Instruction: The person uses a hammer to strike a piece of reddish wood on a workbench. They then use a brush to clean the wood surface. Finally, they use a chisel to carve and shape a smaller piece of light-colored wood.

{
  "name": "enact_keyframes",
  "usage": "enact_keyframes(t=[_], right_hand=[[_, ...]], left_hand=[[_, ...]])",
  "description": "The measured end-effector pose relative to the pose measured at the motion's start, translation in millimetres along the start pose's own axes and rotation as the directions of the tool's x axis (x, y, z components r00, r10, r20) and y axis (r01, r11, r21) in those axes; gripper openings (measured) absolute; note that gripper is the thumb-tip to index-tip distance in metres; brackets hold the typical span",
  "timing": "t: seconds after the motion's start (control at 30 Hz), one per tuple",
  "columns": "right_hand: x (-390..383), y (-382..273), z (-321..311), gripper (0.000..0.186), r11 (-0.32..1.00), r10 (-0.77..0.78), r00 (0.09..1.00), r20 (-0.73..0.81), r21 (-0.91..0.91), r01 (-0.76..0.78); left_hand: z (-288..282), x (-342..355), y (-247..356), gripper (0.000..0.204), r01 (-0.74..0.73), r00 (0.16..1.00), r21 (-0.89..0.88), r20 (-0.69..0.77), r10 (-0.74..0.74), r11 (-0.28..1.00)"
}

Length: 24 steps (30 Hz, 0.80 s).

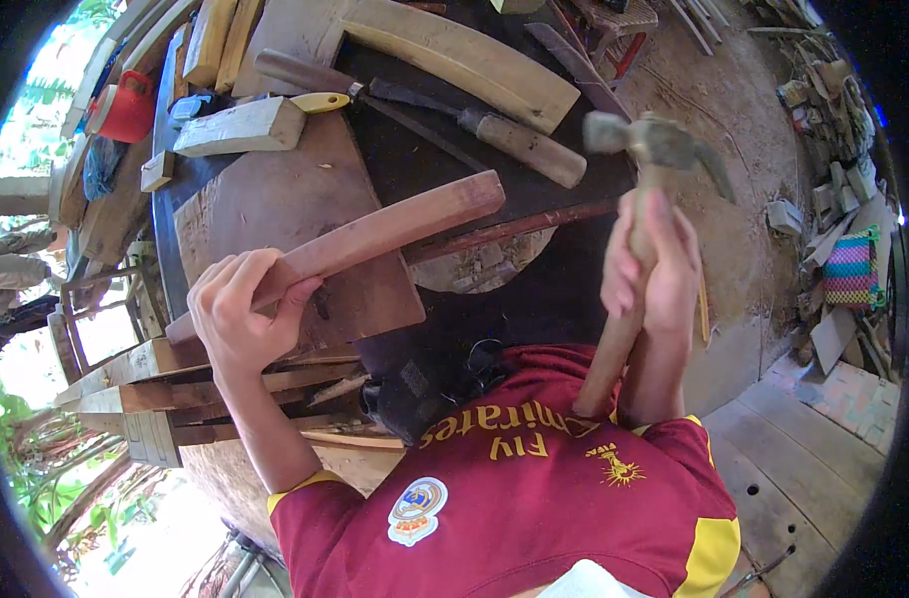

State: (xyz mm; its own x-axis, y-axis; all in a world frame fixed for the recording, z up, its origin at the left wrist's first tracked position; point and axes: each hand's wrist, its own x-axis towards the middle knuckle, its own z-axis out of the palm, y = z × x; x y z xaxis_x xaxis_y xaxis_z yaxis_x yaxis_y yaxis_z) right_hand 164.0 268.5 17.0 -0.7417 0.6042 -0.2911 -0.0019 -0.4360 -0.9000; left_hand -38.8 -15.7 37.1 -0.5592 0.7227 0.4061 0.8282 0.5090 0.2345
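My left hand [237,311] is wrapped round the lower left part of a reddish-brown wooden bar [399,221]. The bar slants up to the right above a flat brown board [275,194] on the dark bench. Held upright in my right hand [661,264] is a claw hammer [663,143], gripped by its wooden handle with the slightly blurred head on top. The hammer head is well to the right of the bar, not touching it. Beyond the bar lie a chisel [529,147] with a thick wooden handle and another long wooden-handled tool [305,73].
A pale wood block [240,128] rests near a yellow handle [321,102]. Behind the tools is a large curved timber piece [464,55]. A red container [126,108] stands at the far left, with stacked planks [190,394] below it. Scrap wood and a woven bag [853,267] are at the right.
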Motion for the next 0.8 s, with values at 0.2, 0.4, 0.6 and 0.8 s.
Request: enact_keyframes(t=[0.2, 0.4, 0.6, 0.8], right_hand=[[11, -2, 4, 0.037, 0.998, -0.009, 1.000, 0.020, 0.055, 0.007], [2, -1, 9, 0.032, 0.991, 0.111, 0.959, 0.259, -0.097, -0.089], [8, -5, -9, 0.038, 0.980, -0.080, 0.997, -0.022, 0.179, 0.083], [-8, 15, 12, 0.036, 0.997, 0.069, 0.981, 0.182, -0.048, -0.061]], left_hand=[[1, 2, -1, 0.036, -0.019, 1.000, 0.013, -0.009, 0.019, 1.000], [0, 1, -2, 0.035, -0.014, 1.000, 0.021, -0.012, 0.015, 1.000], [0, 0, -1, 0.036, -0.001, 1.000, 0.018, -0.003, 0.001, 1.000], [1, 1, -2, 0.037, -0.031, 0.999, 0.021, -0.014, 0.031, 0.999]])
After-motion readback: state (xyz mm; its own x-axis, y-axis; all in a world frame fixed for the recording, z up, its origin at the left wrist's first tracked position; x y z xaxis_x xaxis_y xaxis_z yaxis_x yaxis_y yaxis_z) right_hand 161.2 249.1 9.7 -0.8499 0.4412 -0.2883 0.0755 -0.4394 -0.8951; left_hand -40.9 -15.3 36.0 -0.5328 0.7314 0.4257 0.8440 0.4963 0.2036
